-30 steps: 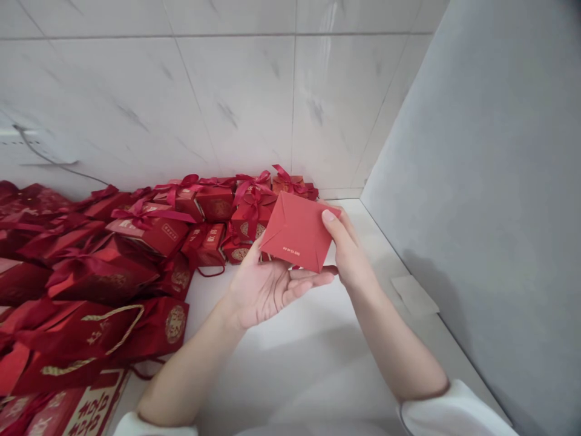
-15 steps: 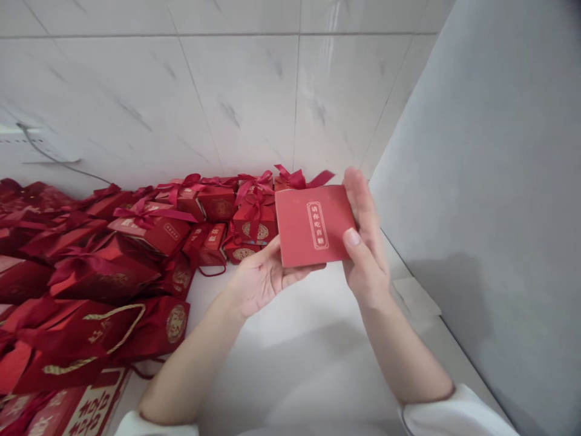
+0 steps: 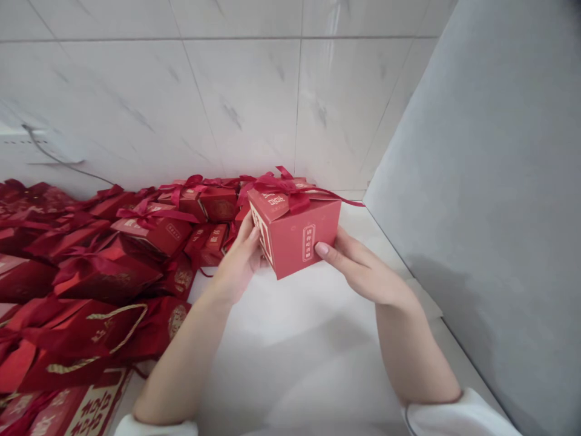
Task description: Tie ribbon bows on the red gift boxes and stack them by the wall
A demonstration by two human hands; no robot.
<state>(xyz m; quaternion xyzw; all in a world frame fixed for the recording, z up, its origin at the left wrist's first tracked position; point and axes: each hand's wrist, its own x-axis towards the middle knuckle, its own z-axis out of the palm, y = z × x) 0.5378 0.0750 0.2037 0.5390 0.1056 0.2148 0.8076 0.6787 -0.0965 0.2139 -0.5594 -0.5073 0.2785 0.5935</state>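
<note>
A red gift box with a dark red ribbon bow on top is held between my two hands above the white surface. Its front face carries a small framed column of characters, and large pale lettering shows on its left side. My left hand grips the box's left side, the thumb against that face and the other fingers partly hidden behind. My right hand holds the right side, thumb pressed on the front, remaining fingers mostly behind the box.
Many similar red boxes with ribbons are heaped on the left, one bag with a gold rope handle among them. A tiled wall stands behind, a grey panel on the right. A cable hangs at left.
The box has been turned and tilted, so its bow-topped lid and left side now show beside the framed-text face. Both hands have shifted their hold, the right one lower.
</note>
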